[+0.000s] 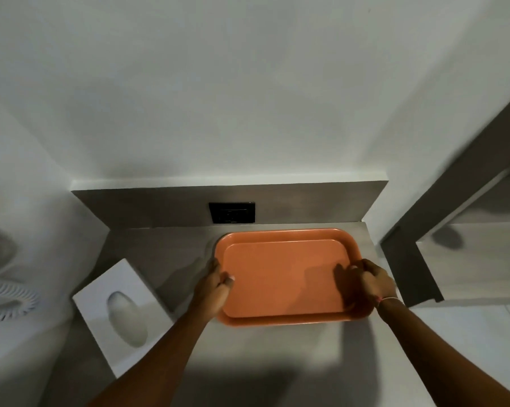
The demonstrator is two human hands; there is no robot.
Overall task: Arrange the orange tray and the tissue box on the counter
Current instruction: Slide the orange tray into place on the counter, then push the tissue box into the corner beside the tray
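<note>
An empty orange tray (280,277) lies flat on the grey counter (171,259), toward its back right corner. My left hand (215,284) grips the tray's left rim, thumb over the edge. My right hand (371,282) grips the right rim, fingers curled over onto the tray floor. A white tissue box (124,312) with an oval opening on top lies at the counter's left edge, turned at an angle, well apart from the tray.
A black socket plate (231,212) sits in the grey backsplash behind the tray. A white coiled cord (6,298) hangs at far left. A dark door frame (441,201) and floor lie past the counter's right edge.
</note>
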